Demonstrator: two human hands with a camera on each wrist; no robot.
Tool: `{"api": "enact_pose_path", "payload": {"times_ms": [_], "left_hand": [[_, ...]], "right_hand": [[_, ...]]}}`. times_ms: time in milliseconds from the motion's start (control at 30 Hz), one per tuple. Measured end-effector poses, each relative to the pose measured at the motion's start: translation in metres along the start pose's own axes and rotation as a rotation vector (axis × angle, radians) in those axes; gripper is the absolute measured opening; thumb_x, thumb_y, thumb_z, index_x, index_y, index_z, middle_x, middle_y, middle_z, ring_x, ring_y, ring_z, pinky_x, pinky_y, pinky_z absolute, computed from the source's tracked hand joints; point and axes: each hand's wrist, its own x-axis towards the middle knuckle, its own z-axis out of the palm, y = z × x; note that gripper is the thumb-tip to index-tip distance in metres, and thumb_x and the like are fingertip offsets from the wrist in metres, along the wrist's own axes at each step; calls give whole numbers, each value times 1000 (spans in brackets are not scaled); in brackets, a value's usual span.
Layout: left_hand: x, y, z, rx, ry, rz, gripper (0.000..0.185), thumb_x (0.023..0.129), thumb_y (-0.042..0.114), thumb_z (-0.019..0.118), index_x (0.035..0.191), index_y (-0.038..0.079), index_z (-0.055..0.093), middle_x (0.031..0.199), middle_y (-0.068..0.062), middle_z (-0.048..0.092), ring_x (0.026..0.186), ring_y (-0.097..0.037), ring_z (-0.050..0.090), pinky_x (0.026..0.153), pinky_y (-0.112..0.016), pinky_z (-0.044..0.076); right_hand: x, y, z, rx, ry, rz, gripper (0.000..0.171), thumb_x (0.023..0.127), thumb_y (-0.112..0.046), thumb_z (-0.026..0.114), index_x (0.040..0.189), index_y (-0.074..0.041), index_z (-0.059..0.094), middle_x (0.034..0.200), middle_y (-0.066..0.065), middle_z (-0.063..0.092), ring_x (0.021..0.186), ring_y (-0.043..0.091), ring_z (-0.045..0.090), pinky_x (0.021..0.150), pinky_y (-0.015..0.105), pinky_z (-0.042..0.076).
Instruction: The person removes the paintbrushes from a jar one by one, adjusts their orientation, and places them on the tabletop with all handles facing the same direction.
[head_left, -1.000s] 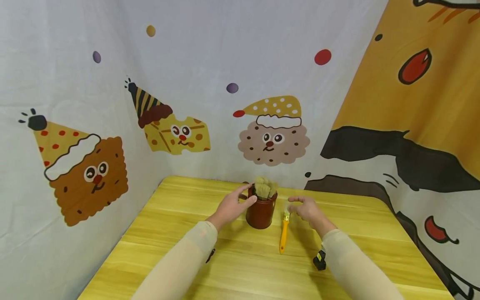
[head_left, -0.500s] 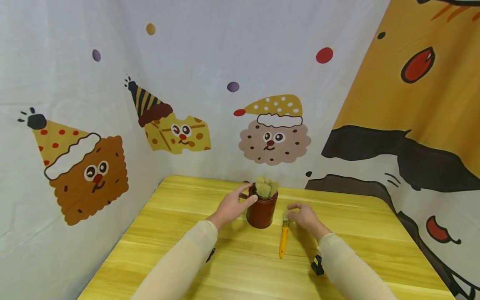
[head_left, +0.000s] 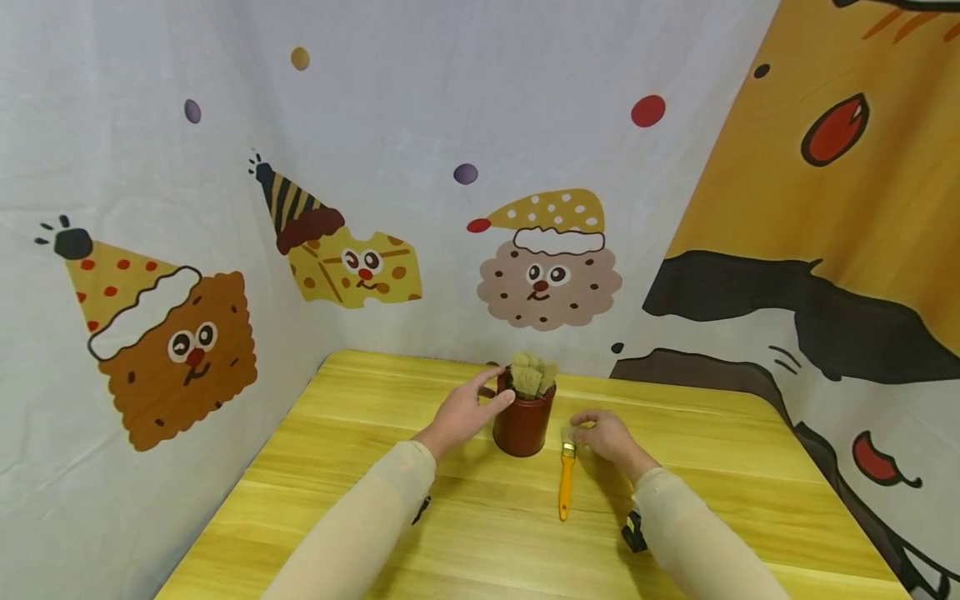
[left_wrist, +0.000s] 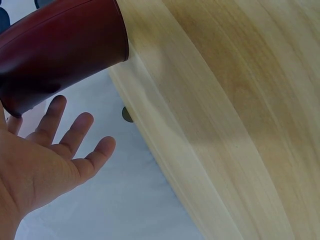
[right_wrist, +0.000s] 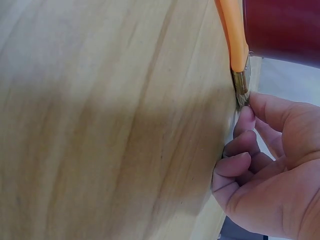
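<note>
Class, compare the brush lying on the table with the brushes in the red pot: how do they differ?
The yellow-handled brush lies flat on the table; the brushes in the pot stand bristles up. Its handle is in full view; theirs are hidden inside the red pot. The right hand pinches its head; no hand touches theirs. Both have pale bristles.

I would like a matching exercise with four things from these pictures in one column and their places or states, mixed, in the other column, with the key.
1. left hand
2. right hand
3. cup
4. table

a. pinches the bristle end of the yellow brush
b. dark red, holds brushes with bristles up
c. yellow wood
d. fingers straight, beside the cup

Pairs: 1-d, 2-a, 3-b, 4-c
</note>
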Motion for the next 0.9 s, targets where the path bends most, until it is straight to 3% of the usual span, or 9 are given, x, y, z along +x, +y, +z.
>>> {"api": "enact_pose_path", "payload": {"times_ms": [533,700,900], "left_hand": [[0,-1,0,9,7,-3,64,89,74,49,148,54,31,147,2,52,127,-24,57,95,-51,50],[0,0,0,-4,6,-3,65,89,74,49,148,53,32,146,4,53,129,-28,56,95,-51,50],[-2,1,1,8,5,-8,66,89,73,49,149,52,32,143,3,55,124,-21,59,93,-50,51]], "right_hand": [[0,0,0,12,-5,13,35,94,-26,68,125,-10,67,132,19,60,110,29,62,92,48,51],[-3,-3,-1,23,-12,14,36,95,-28,67,126,-11,66,127,16,63,106,28,62,91,47,50],[-9,-7,-8,28,-4,-15,41,97,-30,65,133,-10,61,122,15,65,102,25,64,83,40,53]]}}
